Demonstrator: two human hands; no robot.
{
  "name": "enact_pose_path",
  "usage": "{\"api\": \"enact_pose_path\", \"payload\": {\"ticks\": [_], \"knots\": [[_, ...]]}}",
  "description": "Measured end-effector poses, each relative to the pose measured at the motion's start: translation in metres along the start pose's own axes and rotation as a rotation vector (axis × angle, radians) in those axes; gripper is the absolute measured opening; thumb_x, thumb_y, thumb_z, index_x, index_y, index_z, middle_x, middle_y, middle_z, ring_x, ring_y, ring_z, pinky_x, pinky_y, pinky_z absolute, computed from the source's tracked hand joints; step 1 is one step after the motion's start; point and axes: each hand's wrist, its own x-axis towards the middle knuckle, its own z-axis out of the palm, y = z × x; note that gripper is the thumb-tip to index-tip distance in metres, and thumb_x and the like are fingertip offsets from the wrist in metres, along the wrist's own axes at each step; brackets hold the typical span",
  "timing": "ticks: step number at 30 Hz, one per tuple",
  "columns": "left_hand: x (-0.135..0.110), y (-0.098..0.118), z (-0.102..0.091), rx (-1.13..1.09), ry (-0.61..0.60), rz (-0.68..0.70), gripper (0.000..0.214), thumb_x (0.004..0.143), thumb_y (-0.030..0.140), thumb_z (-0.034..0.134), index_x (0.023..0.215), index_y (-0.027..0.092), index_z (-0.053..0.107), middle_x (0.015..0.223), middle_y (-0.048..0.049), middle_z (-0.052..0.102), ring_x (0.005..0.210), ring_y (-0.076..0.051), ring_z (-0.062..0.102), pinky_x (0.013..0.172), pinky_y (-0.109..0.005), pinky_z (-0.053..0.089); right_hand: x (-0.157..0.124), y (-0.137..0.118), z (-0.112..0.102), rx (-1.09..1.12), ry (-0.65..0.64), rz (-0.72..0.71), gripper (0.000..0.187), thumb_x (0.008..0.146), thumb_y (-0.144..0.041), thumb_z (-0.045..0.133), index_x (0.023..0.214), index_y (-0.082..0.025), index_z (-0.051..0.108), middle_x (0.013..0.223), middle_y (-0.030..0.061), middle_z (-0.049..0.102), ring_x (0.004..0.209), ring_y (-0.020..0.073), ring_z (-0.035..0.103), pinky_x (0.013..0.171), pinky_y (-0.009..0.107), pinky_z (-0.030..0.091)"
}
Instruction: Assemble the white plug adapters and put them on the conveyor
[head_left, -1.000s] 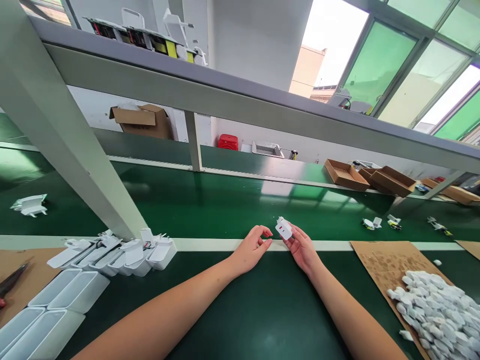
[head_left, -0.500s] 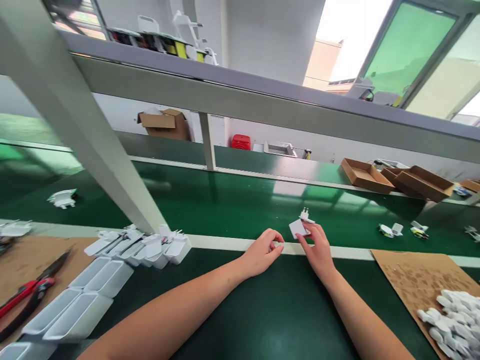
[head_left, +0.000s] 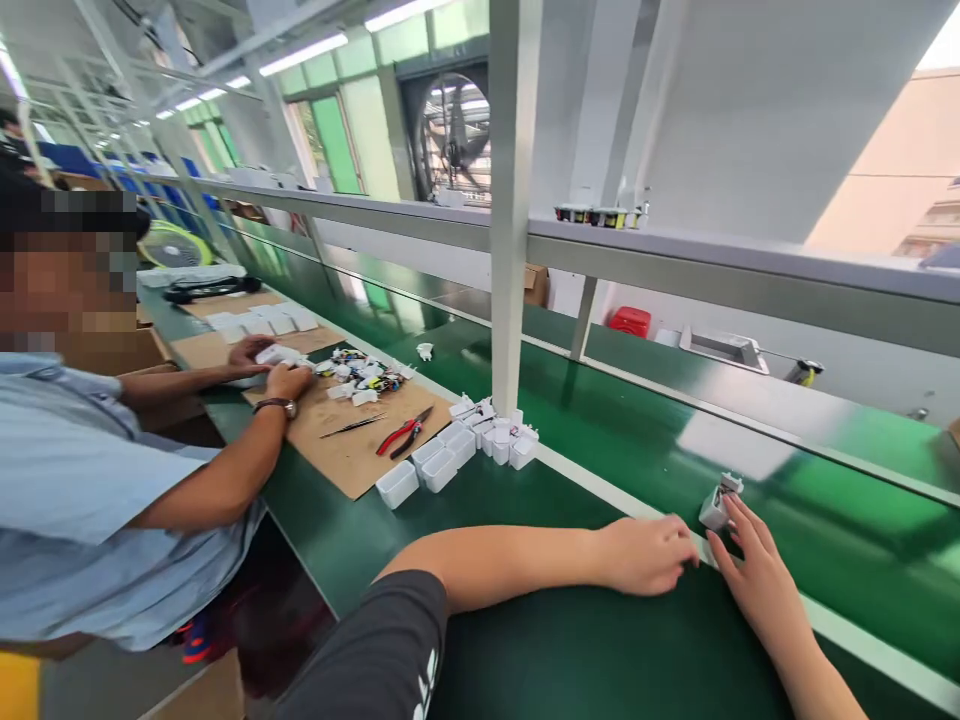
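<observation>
My right hand (head_left: 761, 580) has its thumb and fingers on a white plug adapter (head_left: 714, 512), a box-shaped case with a plug part at its top. The adapter is over the green belt, just past the pale strip along the bench edge. Close by on the left, my left hand (head_left: 654, 553) is palm down at that strip. Its fingers are loosely bent and a little apart, with nothing visible in them.
White cases (head_left: 439, 465) stand in rows left of my arm, several with plug parts, beside a post (head_left: 510, 300). Red-handled pliers (head_left: 405, 432) lie on cardboard (head_left: 330, 455). A co-worker (head_left: 97, 500) handles a white part there. A shelf rail (head_left: 720, 260) crosses above.
The view has swung left, bringing the co-worker into sight. The adapter has turned in my right hand, its box-shaped side now showing. My left hand remains close beside it.
</observation>
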Motion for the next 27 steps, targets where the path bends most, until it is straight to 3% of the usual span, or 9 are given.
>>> {"api": "enact_pose_path", "payload": {"ticks": [2,4,6,8,11,16,21,24,27], "knots": [[-0.027,0.016,-0.005,0.24,-0.103,0.209,0.019,0.099,0.028,0.062,0.116,0.023,0.069,0.137,-0.0141,0.064,0.107,-0.028,0.069,0.083,-0.04,0.058,0.0,0.005,0.002,0.058,0.02,0.035,0.071,0.1,-0.061,0.058,0.164,-0.034,0.046,0.165,0.0133,0.052,0.114,0.0356,0.078,0.102,0.056,0.066],[-0.063,0.028,-0.025,0.346,-0.075,0.214,0.019,0.1,0.035,0.063,0.115,0.025,0.07,0.127,-0.0132,0.069,0.101,-0.028,0.068,0.086,-0.043,0.057,0.001,0.009,0.003,0.089,0.043,0.075,0.073,0.097,-0.064,0.061,0.162,-0.032,0.049,0.162,0.0155,0.054,0.103,0.0349,0.08,0.096,0.056,0.067],[-0.106,0.036,-0.061,0.369,0.077,0.011,0.017,0.098,0.038,0.066,0.11,0.026,0.071,0.113,-0.0116,0.071,0.1,-0.028,0.067,0.094,-0.043,0.056,0.002,0.012,0.004,0.115,0.055,0.105,0.076,0.094,-0.066,0.063,0.161,-0.031,0.05,0.159,0.0168,0.055,0.1,0.0351,0.082,0.095,0.056,0.067],[-0.151,0.038,-0.104,0.448,0.319,-0.331,0.014,0.099,0.035,0.065,0.109,0.028,0.072,0.109,-0.0088,0.071,0.106,-0.028,0.066,0.102,-0.044,0.053,0.003,0.016,0.004,0.148,0.057,0.135,0.078,0.092,-0.066,0.064,0.161,-0.031,0.051,0.156,0.0177,0.057,0.099,0.0356,0.083,0.097,0.057,0.066],[-0.215,0.036,-0.154,0.596,0.513,-0.591,0.021,0.102,0.027,0.055,0.117,0.022,0.07,0.125,-0.0172,0.066,0.123,-0.038,0.055,0.113,-0.062,0.042,0.004,0.026,0.006,0.184,0.077,0.15,0.077,0.088,-0.064,0.067,0.156,-0.029,0.058,0.139,0.0196,0.067,0.101,0.0414,0.082,0.107,0.066,0.058],[-0.277,0.033,-0.163,0.731,0.578,-0.761,0.019,0.097,0.021,0.063,0.114,0.021,0.07,0.139,-0.0185,0.061,0.136,-0.044,0.047,0.117,-0.071,0.036,0.003,0.05,0.015,0.183,0.175,0.183,0.062,0.082,-0.064,0.072,0.139,-0.041,0.069,0.084,0.0237,0.074,0.139,0.0527,0.059,0.105,0.076,0.045],[-0.262,0.03,-0.14,0.708,0.546,-0.715,0.012,0.1,0.019,0.064,0.109,0.022,0.072,0.151,-0.0164,0.058,0.149,-0.045,0.039,0.121,-0.076,0.029,0.003,0.062,0.018,0.165,0.17,0.24,0.052,0.081,-0.064,0.071,0.128,-0.042,0.07,0.076,0.0251,0.073,0.141,0.0555,0.051,0.107,0.077,0.04],[-0.222,0.033,-0.119,0.602,0.417,-0.556,0.004,0.097,0.025,0.075,0.098,0.022,0.072,0.15,-0.0135,0.062,0.148,-0.042,0.045,0.118,-0.069,0.038,0.005,0.048,0.012,0.166,0.183,0.22,0.042,0.082,-0.062,0.071,0.117,-0.039,0.072,0.071,0.0223,0.07,0.135,0.0547,0.056,0.104,0.075,0.044],[-0.164,0.035,-0.09,0.465,0.252,-0.342,0.025,0.09,0.04,0.088,0.092,0.022,0.07,0.148,-0.0089,0.067,0.146,-0.035,0.052,0.117,-0.054,0.046,0.01,0.019,0.001,0.141,0.233,0.153,0.04,0.083,-0.064,0.065,0.106,-0.031,0.074,0.07,0.0185,0.067,0.122,0.0531,0.065,0.095,0.071,0.051]]}}
